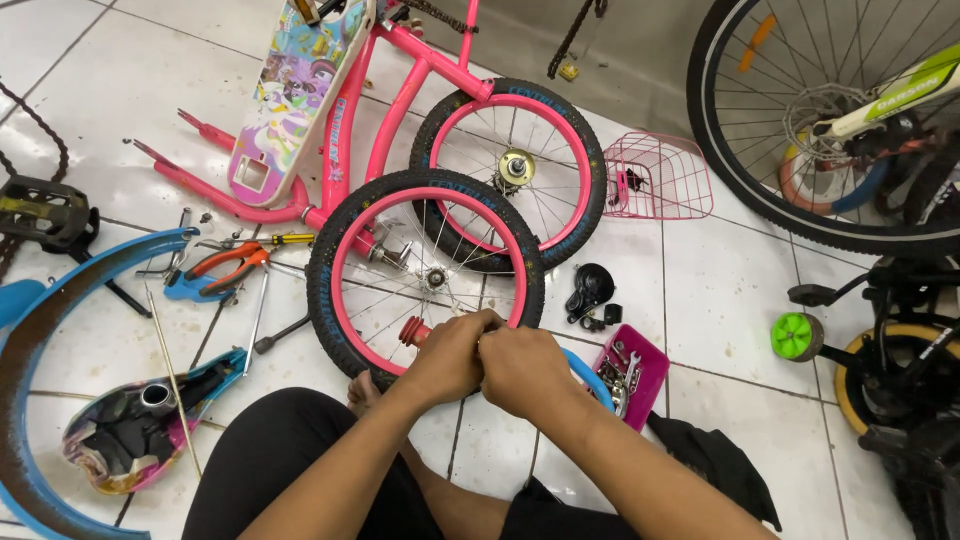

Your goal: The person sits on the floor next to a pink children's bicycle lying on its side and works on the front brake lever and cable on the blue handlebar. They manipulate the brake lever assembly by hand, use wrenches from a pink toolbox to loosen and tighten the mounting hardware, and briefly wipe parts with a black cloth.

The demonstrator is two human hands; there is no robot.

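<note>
Our left hand (447,357) and right hand (522,370) together, fingers clenched on pink-rimmed front wheel (425,275) at near edge, floor-propped against second wheel (510,170). We judge it light, rigid; tyre grippy, spokes bendable; hold rim.

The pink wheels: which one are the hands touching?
The nearer pink wheel, in front; both hands press on its tyre. The other pink wheel lies behind, untouched.
</note>
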